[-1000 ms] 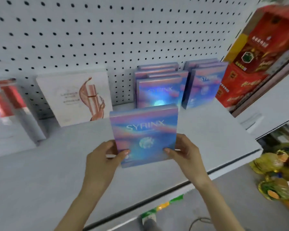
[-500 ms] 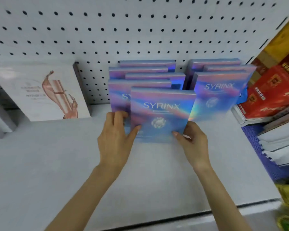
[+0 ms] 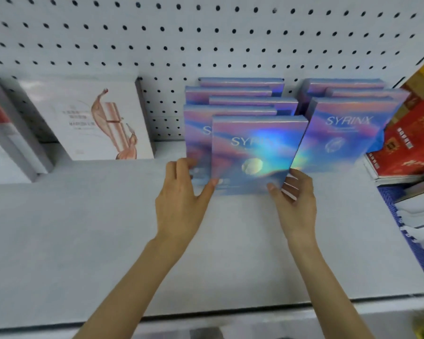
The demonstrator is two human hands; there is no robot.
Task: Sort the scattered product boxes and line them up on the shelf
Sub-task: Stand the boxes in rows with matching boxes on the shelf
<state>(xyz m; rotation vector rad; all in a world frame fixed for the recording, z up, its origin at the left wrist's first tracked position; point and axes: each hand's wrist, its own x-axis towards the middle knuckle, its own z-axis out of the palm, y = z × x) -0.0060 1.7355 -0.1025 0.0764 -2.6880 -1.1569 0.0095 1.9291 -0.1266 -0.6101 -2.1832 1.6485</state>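
A front SYRINX box (image 3: 257,152) stands upright on the white shelf (image 3: 83,241), just before a row of matching boxes (image 3: 230,94). The left hand (image 3: 181,199) and the right hand (image 3: 295,201) pinch its lower corners, thumbs on its face and fingers curled behind its edges.

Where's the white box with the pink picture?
In the head view, the white box stands at the back left of the shelf, by the pegboard, just left of the SYRINX boxes.
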